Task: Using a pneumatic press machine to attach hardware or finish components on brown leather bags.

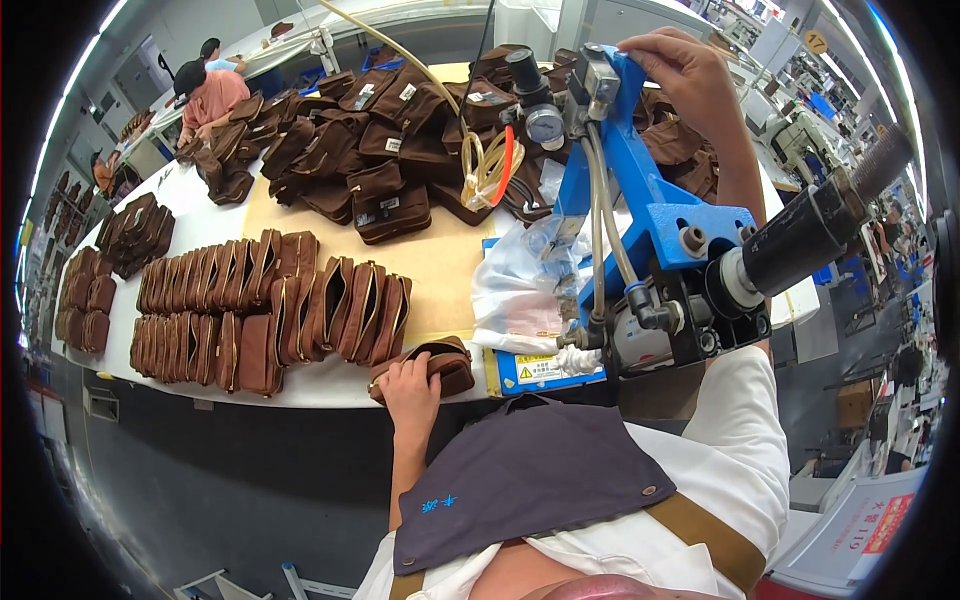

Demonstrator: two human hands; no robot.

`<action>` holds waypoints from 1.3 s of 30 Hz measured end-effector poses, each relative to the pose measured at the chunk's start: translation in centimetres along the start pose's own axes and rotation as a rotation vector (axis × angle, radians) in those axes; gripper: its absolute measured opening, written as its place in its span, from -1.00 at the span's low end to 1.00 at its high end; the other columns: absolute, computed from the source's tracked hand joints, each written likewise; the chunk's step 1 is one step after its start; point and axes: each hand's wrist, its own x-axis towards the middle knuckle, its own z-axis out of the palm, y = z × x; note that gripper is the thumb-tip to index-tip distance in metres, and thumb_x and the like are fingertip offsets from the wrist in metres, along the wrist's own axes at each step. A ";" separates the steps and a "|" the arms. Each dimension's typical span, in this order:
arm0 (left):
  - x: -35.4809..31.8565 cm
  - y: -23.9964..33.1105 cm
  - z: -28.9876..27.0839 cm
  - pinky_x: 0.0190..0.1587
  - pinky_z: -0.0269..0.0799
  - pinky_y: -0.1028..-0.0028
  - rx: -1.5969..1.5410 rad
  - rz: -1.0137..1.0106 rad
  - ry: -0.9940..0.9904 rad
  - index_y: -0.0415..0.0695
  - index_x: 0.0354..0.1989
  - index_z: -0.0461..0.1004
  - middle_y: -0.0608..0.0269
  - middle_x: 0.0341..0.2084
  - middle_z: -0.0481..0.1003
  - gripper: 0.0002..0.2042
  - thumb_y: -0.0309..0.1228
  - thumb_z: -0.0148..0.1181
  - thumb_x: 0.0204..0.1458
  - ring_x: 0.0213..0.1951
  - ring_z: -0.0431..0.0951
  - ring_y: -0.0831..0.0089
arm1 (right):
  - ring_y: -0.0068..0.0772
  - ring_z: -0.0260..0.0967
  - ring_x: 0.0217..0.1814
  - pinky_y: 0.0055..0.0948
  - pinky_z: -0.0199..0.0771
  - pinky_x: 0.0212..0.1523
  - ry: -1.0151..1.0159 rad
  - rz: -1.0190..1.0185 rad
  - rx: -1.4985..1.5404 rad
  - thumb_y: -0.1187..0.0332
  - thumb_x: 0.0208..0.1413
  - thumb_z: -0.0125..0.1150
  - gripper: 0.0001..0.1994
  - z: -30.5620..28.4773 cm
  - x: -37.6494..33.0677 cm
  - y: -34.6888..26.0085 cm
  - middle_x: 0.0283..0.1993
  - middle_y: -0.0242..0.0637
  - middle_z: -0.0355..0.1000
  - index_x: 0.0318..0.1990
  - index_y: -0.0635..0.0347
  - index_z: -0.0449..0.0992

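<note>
At the table's near edge my left hand [411, 388] lies over a brown zipped pouch [455, 372], its fingers bent over the top and gripping it. My raised right hand [682, 72] is at the top of the blue machine frame [625, 120], with the fingertips closed on its upper end. Hoses, a round pressure gauge [544, 127] and a black cylinder [800, 240] are fitted to this machine. To the left of my left hand, brown pouches [220, 275] stand packed in two rows, some with their zips undone.
A big heap of brown pouches [350, 140] covers the table's far side. Clear plastic bags [515, 285] lie beside the machine's base. Coiled tubing [487, 170] hangs near the gauge. Smaller pouch stacks [85, 300] stand at far left. A co-worker in a pink top [213, 98] sits beyond the table.
</note>
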 end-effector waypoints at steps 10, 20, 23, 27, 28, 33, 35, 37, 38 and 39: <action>-3.0 -1.5 -5.3 -0.14 0.45 0.21 -0.324 -0.543 -0.002 -0.11 0.09 0.40 -0.05 -0.27 0.56 -0.56 -0.38 0.23 -0.01 -0.16 0.54 -0.02 | -0.53 0.46 -0.24 -0.57 0.47 -0.15 0.048 0.054 0.209 0.38 0.17 0.18 -0.82 -1.3 -1.1 1.2 -0.18 -0.35 0.53 -0.11 0.13 0.62; -4.7 -2.9 -3.2 -0.05 0.37 0.53 -1.418 -0.874 0.240 -0.24 -0.02 0.36 0.21 -0.13 0.36 -0.74 -0.60 0.11 0.10 -0.09 0.39 0.50 | -0.52 0.42 -0.14 -0.58 0.45 -0.11 -0.067 -0.014 0.187 0.44 0.11 0.23 -0.80 -1.9 -1.7 -0.8 -0.14 -0.38 0.46 -0.10 0.18 0.60; -4.5 -2.3 1.4 0.02 0.32 0.45 -0.991 -0.520 0.150 -0.22 -0.09 0.41 0.22 -0.24 0.41 -0.69 -0.54 0.26 -0.03 -0.08 0.42 0.39 | -0.53 0.43 -0.14 -0.60 0.43 -0.14 0.149 -0.104 0.080 0.47 0.10 0.23 -0.81 0.8 -2.4 0.0 -0.19 -0.39 0.48 -0.12 0.20 0.61; -1.2 -0.3 1.0 -0.24 0.31 0.17 -0.337 -0.121 0.057 -0.06 -0.35 0.46 0.19 -0.43 0.47 -0.86 -0.44 0.25 -0.11 -0.31 0.45 0.08 | -0.49 0.48 -0.16 -0.57 0.45 -0.13 0.333 0.322 0.195 0.38 0.08 0.28 -0.81 1.2 -8.9 -0.8 -0.10 -0.28 0.52 -0.16 0.19 0.62; -1.3 -0.4 1.6 -0.30 0.32 0.16 -0.337 -0.110 0.063 -0.05 -0.36 0.46 0.19 -0.48 0.47 -0.91 -0.44 0.20 -0.05 -0.37 0.46 0.09 | -0.49 0.48 -0.16 -0.57 0.45 -0.13 0.292 0.321 0.231 0.38 0.08 0.28 -0.81 2.6 -10.9 3.5 -0.10 -0.28 0.52 -0.16 0.19 0.62; 1.0 0.0 2.1 -0.43 0.38 0.18 -0.333 -0.049 -0.023 -0.05 -0.26 0.47 0.11 -0.61 0.46 -0.87 -0.44 0.17 0.00 -0.50 0.50 0.09 | -0.47 0.48 -0.18 -0.53 0.45 -0.14 -0.285 0.366 0.093 0.33 0.07 0.29 -0.81 7.5 -25.4 1.4 -0.14 -0.27 0.54 -0.18 0.19 0.62; 0.5 -0.1 1.7 -0.42 0.40 0.21 -0.373 -0.116 -0.078 -0.06 -0.27 0.47 0.13 -0.58 0.50 -0.85 -0.41 0.22 -0.03 -0.48 0.53 0.12 | -0.46 0.48 -0.19 -0.52 0.45 -0.14 -0.505 0.336 0.080 0.31 0.07 0.30 -0.80 10.6 -30.1 4.2 -0.16 -0.26 0.54 -0.20 0.19 0.62; 0.3 -0.7 2.3 -0.39 0.41 0.24 -0.372 -0.157 -0.140 -0.03 -0.24 0.46 0.16 -0.53 0.53 -0.79 -0.37 0.27 -0.07 -0.43 0.55 0.15 | -0.45 0.48 -0.20 -0.50 0.46 -0.14 -0.704 0.333 0.016 0.29 0.07 0.30 -0.80 13.4 -35.9 -3.2 -0.18 -0.26 0.55 -0.21 0.19 0.62; 0.5 -0.9 2.2 -0.40 0.40 0.25 -0.371 -0.144 -0.141 -0.03 -0.25 0.47 0.16 -0.54 0.53 -0.80 -0.38 0.27 -0.07 -0.44 0.55 0.15 | -0.44 0.48 -0.20 -0.50 0.46 -0.15 -0.797 0.333 -0.022 0.28 0.07 0.31 -0.80 13.3 -38.3 -1.7 -0.19 -0.26 0.55 -0.21 0.19 0.62; 0.5 -0.9 2.2 -0.40 0.40 0.25 -0.357 -0.130 -0.142 -0.04 -0.26 0.47 0.17 -0.55 0.53 -0.81 -0.39 0.27 -0.08 -0.45 0.55 0.15 | -0.41 0.47 -0.20 -0.44 0.45 -0.13 -1.096 0.779 0.662 0.28 0.10 0.27 -0.81 15.3 -36.1 -5.4 -0.24 -0.25 0.55 -0.25 0.21 0.62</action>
